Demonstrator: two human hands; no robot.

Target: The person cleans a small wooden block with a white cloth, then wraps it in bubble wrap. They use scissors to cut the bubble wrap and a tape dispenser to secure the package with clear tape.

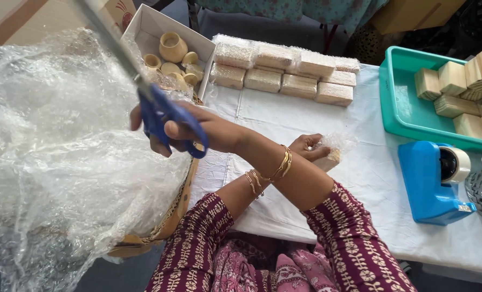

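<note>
The right hand [181,132], crossed over to the left, grips blue-handled scissors [165,116] against light, limp, slippery bubble wrap [62,146] beside it, while the left hand [308,147] pinches a small, stiff half-wrapped wooden block [331,157] on the worktop [370,173].
</note>
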